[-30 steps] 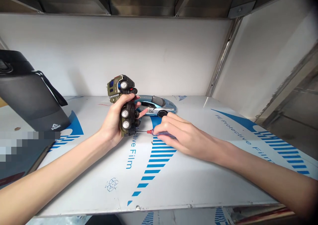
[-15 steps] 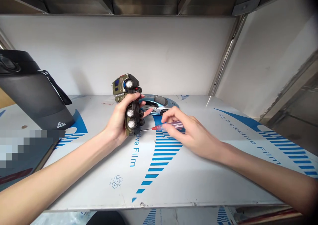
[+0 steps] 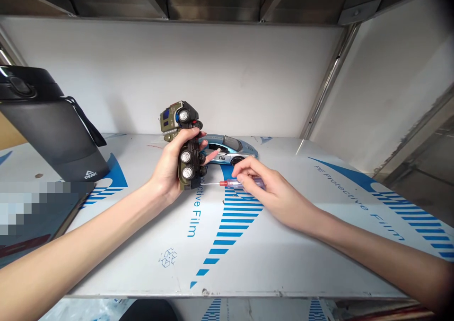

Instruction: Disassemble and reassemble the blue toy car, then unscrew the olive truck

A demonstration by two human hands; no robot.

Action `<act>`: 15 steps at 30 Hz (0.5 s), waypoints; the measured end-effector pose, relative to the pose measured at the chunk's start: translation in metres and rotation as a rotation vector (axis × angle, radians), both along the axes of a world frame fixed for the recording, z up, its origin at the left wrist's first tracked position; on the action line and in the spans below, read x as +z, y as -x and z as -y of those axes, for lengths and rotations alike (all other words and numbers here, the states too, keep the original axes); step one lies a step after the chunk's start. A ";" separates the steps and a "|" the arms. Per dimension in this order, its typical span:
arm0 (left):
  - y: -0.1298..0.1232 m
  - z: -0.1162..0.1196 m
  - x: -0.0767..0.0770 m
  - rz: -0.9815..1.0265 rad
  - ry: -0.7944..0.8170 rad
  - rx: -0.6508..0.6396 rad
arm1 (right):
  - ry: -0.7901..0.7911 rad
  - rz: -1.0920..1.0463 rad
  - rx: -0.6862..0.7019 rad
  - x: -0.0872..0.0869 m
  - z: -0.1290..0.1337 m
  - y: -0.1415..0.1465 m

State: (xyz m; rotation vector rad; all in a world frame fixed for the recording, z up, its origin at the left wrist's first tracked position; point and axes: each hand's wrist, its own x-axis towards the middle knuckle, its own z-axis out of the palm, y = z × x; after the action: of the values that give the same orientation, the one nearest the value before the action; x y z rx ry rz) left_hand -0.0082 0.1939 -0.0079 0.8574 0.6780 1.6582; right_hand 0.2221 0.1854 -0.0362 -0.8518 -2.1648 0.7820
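Observation:
My left hand [image 3: 170,162] is wrapped round a green and black toy truck [image 3: 187,164], tipped on end with its cab up and its wheels facing right. In my right hand [image 3: 264,181] is a screwdriver [image 3: 234,184] with a clear purple and red handle. Its thin shaft points left and its tip reaches the lower end of the truck; whether it sits in a screw I cannot tell. Just behind both hands a light blue and silver toy car [image 3: 227,149] stands on the shelf, partly hidden by my left fingers.
A dark grey water bottle [image 3: 53,127] with a strap stands at the left, beside a flat dark item [image 3: 39,226] that is partly pixelated. Blue-printed protective film covers the metal shelf [image 3: 283,259]. A white wall [image 3: 213,75] rises behind, under a metal upper shelf [image 3: 213,2].
The view has shifted slightly. The screwdriver now lies more level, with its handle a little farther from the truck. Both hands keep their holds.

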 end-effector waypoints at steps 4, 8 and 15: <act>-0.001 0.002 0.003 0.015 -0.014 0.009 | -0.611 0.177 0.185 0.010 -0.001 -0.009; -0.004 0.002 0.007 0.044 0.013 0.007 | -0.612 0.070 0.160 0.012 0.000 -0.005; -0.005 -0.001 0.003 0.066 0.016 0.024 | 0.115 -0.147 -0.056 0.002 0.002 0.003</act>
State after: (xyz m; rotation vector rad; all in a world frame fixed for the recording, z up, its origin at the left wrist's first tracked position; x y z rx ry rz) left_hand -0.0032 0.1946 -0.0048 0.7829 0.6575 1.6935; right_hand 0.2193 0.1837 -0.0337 -0.8799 -1.9750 0.9184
